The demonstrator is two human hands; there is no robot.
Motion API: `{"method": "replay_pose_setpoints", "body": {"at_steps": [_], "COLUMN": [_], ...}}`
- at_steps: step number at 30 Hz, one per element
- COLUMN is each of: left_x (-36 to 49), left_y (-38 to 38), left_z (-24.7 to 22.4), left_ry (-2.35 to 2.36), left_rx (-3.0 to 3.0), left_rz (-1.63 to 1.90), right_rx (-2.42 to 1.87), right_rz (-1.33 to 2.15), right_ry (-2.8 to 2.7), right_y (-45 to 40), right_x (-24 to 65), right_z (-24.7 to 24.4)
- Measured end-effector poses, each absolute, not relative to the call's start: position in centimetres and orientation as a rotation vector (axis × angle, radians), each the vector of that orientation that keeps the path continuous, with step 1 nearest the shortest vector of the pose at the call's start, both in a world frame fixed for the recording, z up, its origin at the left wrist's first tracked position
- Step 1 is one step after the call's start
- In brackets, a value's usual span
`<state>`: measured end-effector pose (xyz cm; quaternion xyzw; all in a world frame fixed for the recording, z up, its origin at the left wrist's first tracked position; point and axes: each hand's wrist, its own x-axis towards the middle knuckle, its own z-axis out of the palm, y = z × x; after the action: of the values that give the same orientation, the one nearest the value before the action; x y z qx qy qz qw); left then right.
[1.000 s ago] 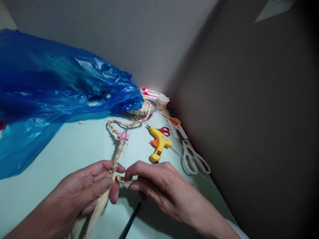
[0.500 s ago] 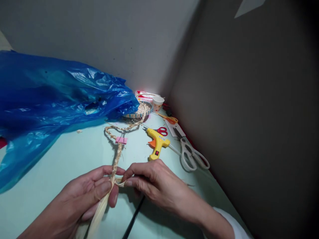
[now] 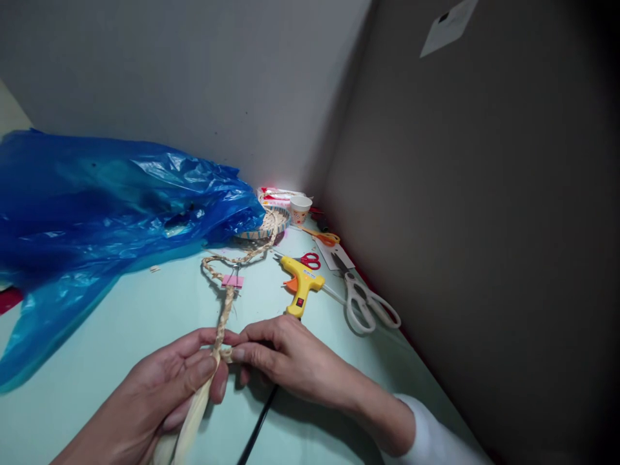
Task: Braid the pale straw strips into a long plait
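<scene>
A pale braided cord (image 3: 225,311) runs down the table from a pink binder clip (image 3: 233,281) into my hands. My left hand (image 3: 169,381) pinches the lower end of the braid between thumb and fingers, with loose pale strands (image 3: 194,420) hanging below it. My right hand (image 3: 285,355) is closed on a short folded strand (image 3: 226,354) at the right side of the braid, close to my left fingertips. Above the clip the cord bends and leads back to a round woven basket (image 3: 276,223).
A yellow glue gun (image 3: 303,282) with a black cable lies beyond my right hand. Beside it are grey-handled scissors (image 3: 361,303), red scissors (image 3: 310,261) and orange scissors (image 3: 329,239). A paper cup (image 3: 301,209) stands at the back; a blue plastic bag (image 3: 121,200) covers the left.
My right hand has drawn closer to the braid, and the strand's loop has become smaller. My left hand keeps its pinch. The whole view has shifted slightly.
</scene>
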<state>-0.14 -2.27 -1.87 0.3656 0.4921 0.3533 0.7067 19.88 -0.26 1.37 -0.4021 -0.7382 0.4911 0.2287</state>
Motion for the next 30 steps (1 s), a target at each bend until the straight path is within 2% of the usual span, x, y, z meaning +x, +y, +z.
{"method": "replay_pose_setpoints", "body": {"at_steps": [3, 13, 25, 30], "left_x": [-0.4, 0.2, 0.2, 0.0], "left_y": [-2.1, -2.2, -3.3, -3.2], "left_z": [-2.1, -1.6, -1.5, -2.0], "left_ry": [1.027, 1.222, 1.195, 1.213], "left_rx": [0.803, 1.012, 1.143, 1.194], "left_rz": [0.744, 0.826, 0.887, 0.953], "right_rx": [-1.157, -1.355, -1.206, -1.159], "right_rz": [1.130, 0.516, 0.471, 0.738], "right_ry": [-2.063, -2.323, -2.335, -2.212], "right_y": [-0.2, -1.6, -2.8, -2.6], "right_x": [19.6, 17.9, 18.2, 18.2], "right_z": [0.9, 0.2, -0.2, 0.0]}}
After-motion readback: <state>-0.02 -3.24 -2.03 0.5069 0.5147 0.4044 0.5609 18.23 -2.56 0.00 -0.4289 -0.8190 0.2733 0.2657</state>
